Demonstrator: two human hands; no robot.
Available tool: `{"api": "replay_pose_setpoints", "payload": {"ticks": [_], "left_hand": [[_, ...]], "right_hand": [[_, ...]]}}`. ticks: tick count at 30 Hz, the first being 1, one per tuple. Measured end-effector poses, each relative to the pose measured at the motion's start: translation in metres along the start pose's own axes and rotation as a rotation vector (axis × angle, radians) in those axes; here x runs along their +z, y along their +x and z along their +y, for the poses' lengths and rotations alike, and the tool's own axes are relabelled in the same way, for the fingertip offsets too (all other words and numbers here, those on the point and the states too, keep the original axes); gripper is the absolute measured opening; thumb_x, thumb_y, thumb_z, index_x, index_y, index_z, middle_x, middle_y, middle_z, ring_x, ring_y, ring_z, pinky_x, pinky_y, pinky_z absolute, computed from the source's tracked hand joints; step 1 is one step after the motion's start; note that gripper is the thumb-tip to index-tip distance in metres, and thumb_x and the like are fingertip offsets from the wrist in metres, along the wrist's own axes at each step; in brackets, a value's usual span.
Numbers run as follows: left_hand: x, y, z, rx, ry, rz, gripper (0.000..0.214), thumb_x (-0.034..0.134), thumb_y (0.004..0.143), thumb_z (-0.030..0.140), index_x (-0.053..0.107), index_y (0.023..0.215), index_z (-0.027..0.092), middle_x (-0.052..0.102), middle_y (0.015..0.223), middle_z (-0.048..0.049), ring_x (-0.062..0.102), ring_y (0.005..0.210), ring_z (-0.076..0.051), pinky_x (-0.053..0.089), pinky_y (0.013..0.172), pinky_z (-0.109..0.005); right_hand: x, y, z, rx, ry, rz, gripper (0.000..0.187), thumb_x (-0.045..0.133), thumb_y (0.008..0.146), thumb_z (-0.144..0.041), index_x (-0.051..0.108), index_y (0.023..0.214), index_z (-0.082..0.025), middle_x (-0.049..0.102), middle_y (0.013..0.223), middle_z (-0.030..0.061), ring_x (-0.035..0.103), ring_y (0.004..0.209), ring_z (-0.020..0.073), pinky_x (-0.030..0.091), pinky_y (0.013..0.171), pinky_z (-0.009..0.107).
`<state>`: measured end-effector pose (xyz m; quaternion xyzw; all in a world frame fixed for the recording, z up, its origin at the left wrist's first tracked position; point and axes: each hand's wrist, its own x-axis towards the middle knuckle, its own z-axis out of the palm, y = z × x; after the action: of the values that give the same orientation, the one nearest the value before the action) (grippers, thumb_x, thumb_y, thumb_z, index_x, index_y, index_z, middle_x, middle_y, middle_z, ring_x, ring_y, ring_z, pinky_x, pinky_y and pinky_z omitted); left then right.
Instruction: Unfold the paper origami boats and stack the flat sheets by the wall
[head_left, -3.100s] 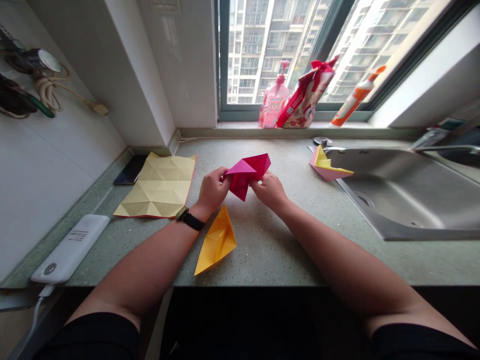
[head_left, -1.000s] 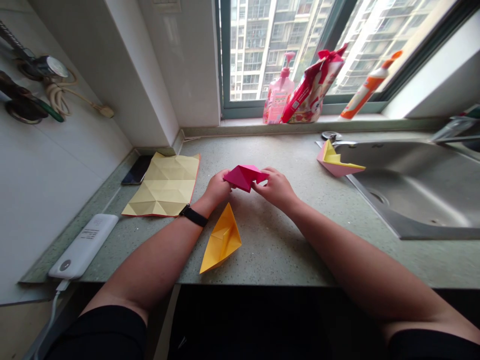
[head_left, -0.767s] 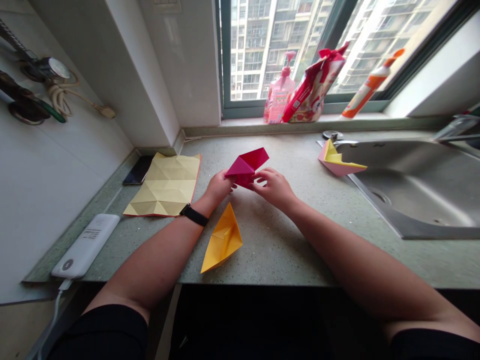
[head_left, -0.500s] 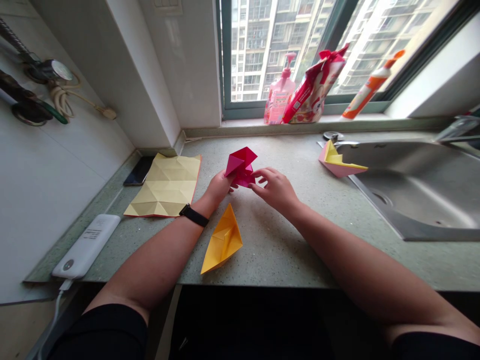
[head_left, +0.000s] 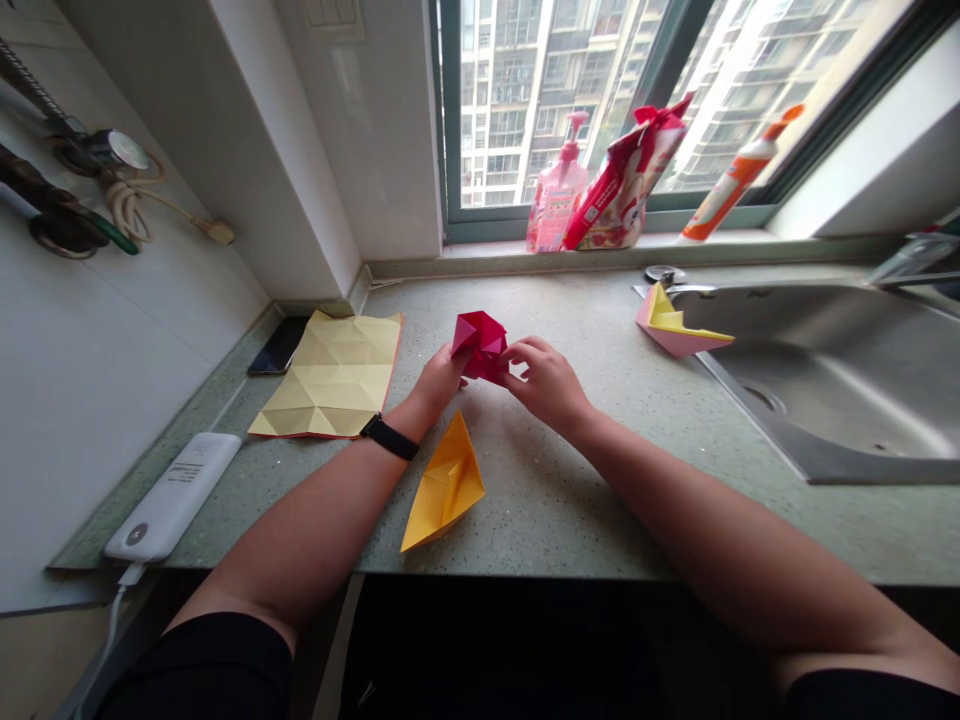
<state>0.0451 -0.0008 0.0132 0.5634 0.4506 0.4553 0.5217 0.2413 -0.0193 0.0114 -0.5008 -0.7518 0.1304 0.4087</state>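
Observation:
A partly folded magenta origami paper (head_left: 481,336) is held above the counter between my two hands. My left hand (head_left: 441,378) grips its left side, the thumb on top and the other fingers mostly hidden beneath. On the right edge, my right hand (head_left: 546,382) pinches the paper between thumb and fingertips. Nearer to me, beside my left forearm, lies a yellow-orange paper boat (head_left: 447,488). A creased pale yellow sheet with a red underside (head_left: 330,372) rests left of my left hand.
A pink and yellow paper boat (head_left: 679,328) sits at the rim of the steel sink (head_left: 757,420). At left are a dark phone (head_left: 276,346) and a white power bank (head_left: 174,497) with a cable. A pump bottle (head_left: 558,195), a red bag (head_left: 626,185) and an orange-white bottle (head_left: 735,185) line the windowsill.
The magenta paper has turned and its upper part has drawn in, looking more compact. My right fingers have shifted slightly along its right edge. The other papers stay where they were.

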Motion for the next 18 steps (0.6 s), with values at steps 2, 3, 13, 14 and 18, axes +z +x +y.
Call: {"api": "replay_pose_setpoints", "payload": {"ticks": [2,3,13,14,18], "left_hand": [[0.0008,-0.0014,0.0004,0.019,0.003,-0.004,0.046,0.062,0.096,0.061,0.073,0.112,0.019,0.078,0.103,-0.0085,0.067,0.086,-0.021,0.047,0.068,-0.029],[0.0012,-0.0019,0.0007,0.023,0.007,-0.001,0.045,0.063,0.096,0.061,0.073,0.111,0.019,0.077,0.101,-0.0081,0.066,0.085,-0.021,0.047,0.067,-0.029],[0.0011,-0.0001,-0.0016,0.05,0.038,0.014,0.035,0.061,0.099,0.054,0.067,0.096,0.02,0.068,0.084,-0.0035,0.058,0.073,-0.017,0.045,0.066,-0.028],[0.0011,0.0008,-0.0024,0.048,0.04,0.023,0.033,0.062,0.098,0.052,0.067,0.095,0.02,0.067,0.083,-0.0029,0.058,0.073,-0.017,0.045,0.066,-0.028],[0.0012,0.0034,-0.0053,0.04,0.037,0.046,0.025,0.062,0.096,0.045,0.067,0.093,0.02,0.066,0.08,-0.0016,0.056,0.072,-0.017,0.045,0.065,-0.027]], "right_hand": [[0.0028,-0.0001,0.002,0.013,0.062,-0.001,0.002,0.077,0.09,-0.023,0.076,0.089,-0.025,0.073,0.106,0.007,0.072,0.092,0.0233,0.065,0.073,0.037],[0.0038,-0.0002,0.0027,0.018,0.079,-0.004,0.002,0.077,0.089,-0.024,0.076,0.088,-0.025,0.072,0.104,0.0068,0.071,0.091,0.0231,0.065,0.072,0.037],[0.0002,-0.0002,0.0051,0.018,0.014,0.022,0.005,0.078,0.086,-0.022,0.076,0.082,-0.026,0.071,0.104,0.0074,0.071,0.094,0.0252,0.066,0.079,0.043],[-0.0002,-0.0005,0.0047,0.009,0.032,0.023,0.005,0.077,0.086,-0.023,0.075,0.082,-0.025,0.071,0.105,0.0075,0.071,0.094,0.0249,0.067,0.077,0.043],[-0.0013,-0.0014,0.0033,-0.05,0.113,0.034,0.008,0.077,0.088,-0.028,0.074,0.081,-0.025,0.069,0.108,0.0076,0.07,0.095,0.0241,0.068,0.075,0.042]]}}
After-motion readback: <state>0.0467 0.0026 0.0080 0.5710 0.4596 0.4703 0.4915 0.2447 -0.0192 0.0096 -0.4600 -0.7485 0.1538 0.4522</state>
